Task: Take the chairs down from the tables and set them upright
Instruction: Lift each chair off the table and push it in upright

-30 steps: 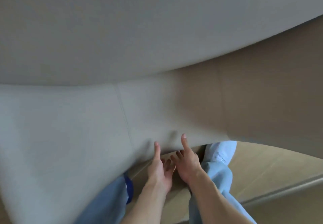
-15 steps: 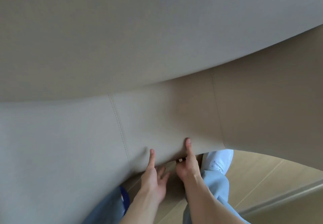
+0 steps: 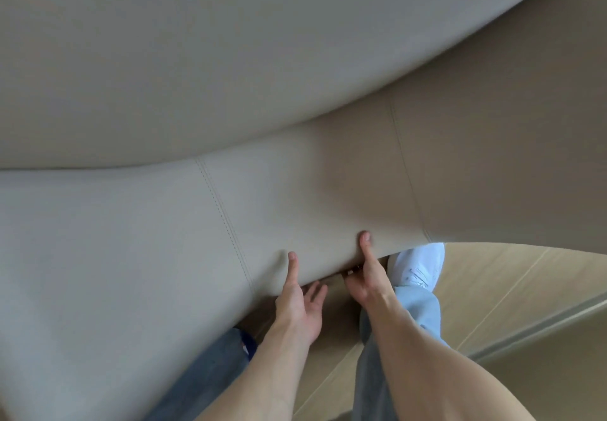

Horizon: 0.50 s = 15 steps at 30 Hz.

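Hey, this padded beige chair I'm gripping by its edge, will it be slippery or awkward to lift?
Probably bulky: the chair fills most of the view. Its smooth upholstery may slip, though the left hand and right hand hook the lower edge.

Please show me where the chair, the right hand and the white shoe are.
chair [image 3: 295, 190]: head view, upholstered panel between the seams.
right hand [image 3: 366, 276]: head view, base of thumb.
white shoe [image 3: 418, 264]: head view, its upper.

Single head-worn wide-angle view, looking steeply downward, sitting very close to the beige upholstered chair [image 3: 295, 92] that is filling most of the frame, forearms entering from the bottom edge, wooden floor [image 3: 512, 289] showing at lower right.
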### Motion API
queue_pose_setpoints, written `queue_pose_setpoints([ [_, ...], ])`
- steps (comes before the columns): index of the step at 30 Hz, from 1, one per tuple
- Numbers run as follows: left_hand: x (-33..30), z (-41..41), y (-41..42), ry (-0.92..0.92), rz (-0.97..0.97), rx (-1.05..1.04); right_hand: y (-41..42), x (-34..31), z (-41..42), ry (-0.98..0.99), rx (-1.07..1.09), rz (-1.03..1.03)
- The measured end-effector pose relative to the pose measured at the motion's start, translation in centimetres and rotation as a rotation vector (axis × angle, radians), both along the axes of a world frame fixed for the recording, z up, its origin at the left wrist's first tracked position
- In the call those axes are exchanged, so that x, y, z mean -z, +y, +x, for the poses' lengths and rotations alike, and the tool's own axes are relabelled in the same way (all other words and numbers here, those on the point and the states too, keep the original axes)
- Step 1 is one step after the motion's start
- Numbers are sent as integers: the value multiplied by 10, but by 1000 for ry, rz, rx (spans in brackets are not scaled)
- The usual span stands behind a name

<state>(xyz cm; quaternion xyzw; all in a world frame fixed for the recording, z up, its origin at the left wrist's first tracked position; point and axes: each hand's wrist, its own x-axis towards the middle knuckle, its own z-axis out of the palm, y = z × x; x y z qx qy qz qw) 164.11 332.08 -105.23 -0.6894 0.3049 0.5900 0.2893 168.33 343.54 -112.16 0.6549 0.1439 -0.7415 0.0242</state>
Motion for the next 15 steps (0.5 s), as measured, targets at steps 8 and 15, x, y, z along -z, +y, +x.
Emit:
queue_pose_setpoints([
  [8,-13,8,-5,44,9,23,3,-11,1,-31,-32,64],
  [15,-33,21,-8,2,-18,70,3,-45,-8,-139,-64,107],
])
